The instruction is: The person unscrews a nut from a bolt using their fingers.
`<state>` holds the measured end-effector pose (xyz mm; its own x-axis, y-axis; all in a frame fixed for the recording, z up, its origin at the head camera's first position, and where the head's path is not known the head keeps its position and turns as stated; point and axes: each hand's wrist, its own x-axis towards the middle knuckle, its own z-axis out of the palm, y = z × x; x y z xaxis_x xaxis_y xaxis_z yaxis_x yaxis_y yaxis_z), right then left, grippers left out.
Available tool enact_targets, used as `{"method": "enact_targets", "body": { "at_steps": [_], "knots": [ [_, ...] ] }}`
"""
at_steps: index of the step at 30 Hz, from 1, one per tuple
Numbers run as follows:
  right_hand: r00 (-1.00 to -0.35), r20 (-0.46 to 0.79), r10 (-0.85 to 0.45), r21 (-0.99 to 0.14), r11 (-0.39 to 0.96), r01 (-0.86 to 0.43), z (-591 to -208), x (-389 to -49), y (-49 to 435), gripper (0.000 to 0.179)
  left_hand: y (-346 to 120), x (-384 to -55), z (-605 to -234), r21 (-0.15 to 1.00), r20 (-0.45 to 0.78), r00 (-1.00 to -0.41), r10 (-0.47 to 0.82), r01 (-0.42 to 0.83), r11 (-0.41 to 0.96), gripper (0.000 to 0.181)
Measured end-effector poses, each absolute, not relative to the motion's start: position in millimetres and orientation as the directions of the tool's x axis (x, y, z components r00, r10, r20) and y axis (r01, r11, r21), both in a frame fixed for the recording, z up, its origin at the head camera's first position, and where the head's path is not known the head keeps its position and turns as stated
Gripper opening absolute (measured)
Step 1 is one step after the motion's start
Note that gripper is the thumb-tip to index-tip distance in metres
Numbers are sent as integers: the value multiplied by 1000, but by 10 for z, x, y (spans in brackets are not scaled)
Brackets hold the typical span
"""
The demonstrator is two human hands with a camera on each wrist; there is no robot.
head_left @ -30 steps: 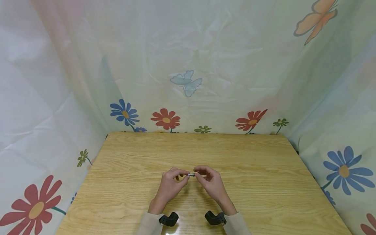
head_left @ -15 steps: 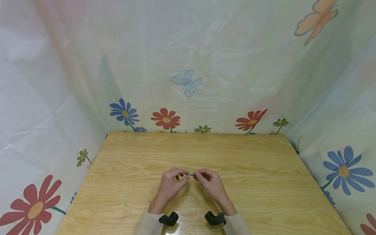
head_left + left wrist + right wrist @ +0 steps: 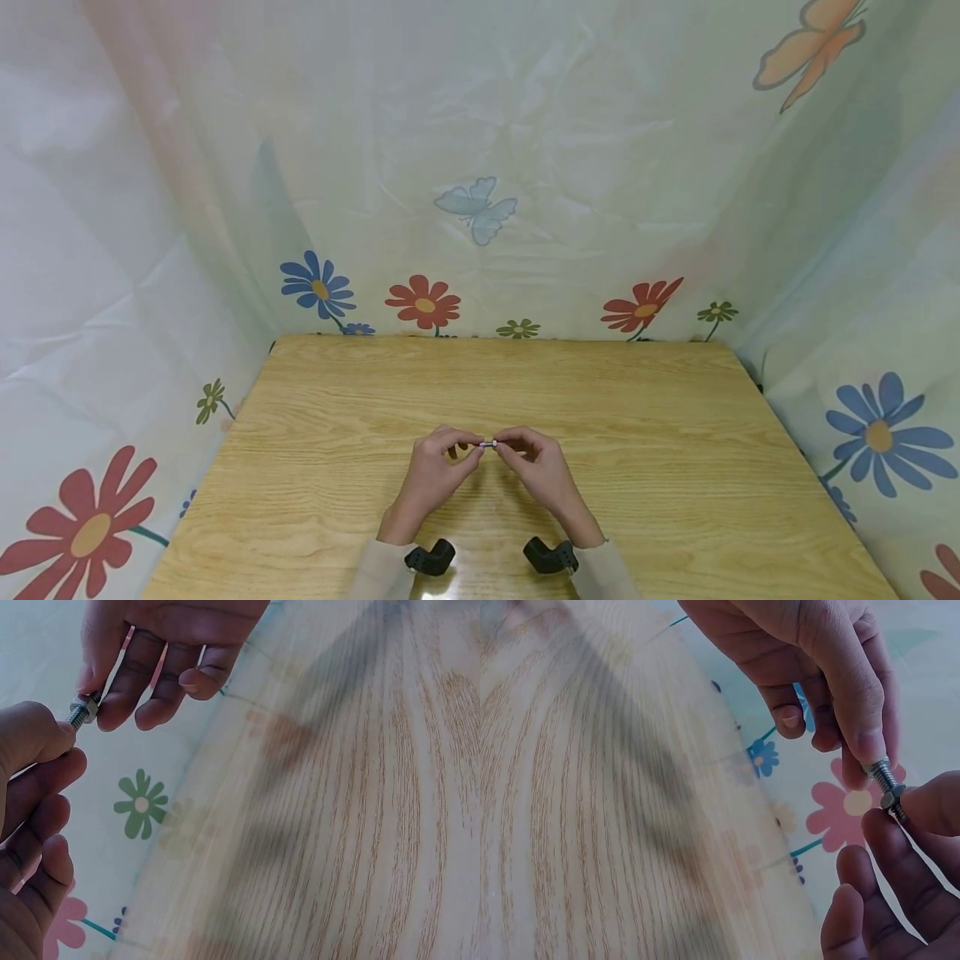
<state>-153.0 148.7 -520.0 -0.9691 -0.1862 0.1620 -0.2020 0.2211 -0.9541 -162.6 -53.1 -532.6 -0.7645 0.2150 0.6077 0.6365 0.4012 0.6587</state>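
Note:
Close together above the table, my two hands meet at a small metal bolt (image 3: 883,776) with a hex nut (image 3: 892,798) on its thread. My left hand (image 3: 437,468) pinches one end of the bolt between thumb and forefinger, which hide that end. On the other side, the thumb and forefinger of my right hand (image 3: 543,472) pinch the nut. In the right wrist view, a short stretch of thread sticks out past the nut. The left wrist view shows the nut from the other side, partly covered by right-hand fingers.
A wood-grain table (image 3: 600,392) lies beneath both hands. Fabric curtain (image 3: 360,125) with printed flowers and butterflies surrounds the table at the back and both sides. A black wrist camera (image 3: 431,557) sits on the left wrist, with another black camera (image 3: 550,556) on the right.
The right thumb and forefinger were spread apart at the nut, closed further along it, and are now slightly parted around it. The left hand keeps its pinch on the bolt, nearly still.

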Motion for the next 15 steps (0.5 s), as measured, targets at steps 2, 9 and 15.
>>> {"method": "enact_targets", "body": {
  "at_steps": [2, 9, 15],
  "knots": [
    [-966, 174, -192, -952, 217, -215, -5201, -1532, 1489, 17, -532, -1630, -5323, 664, 598, -771, 218, 630, 403, 12],
    [-958, 200, -207, -950, 198, -241, -5185, -1533, 1501, 17, -535, -1629, -5326, 677, 585, -780, 224, 621, 394, 12],
    [-952, 220, -212, -950, 174, -258, -5178, -1531, 1510, 20, -531, -1622, -5324, 689, 577, -788, 216, 611, 389, 11]
  ]
}}
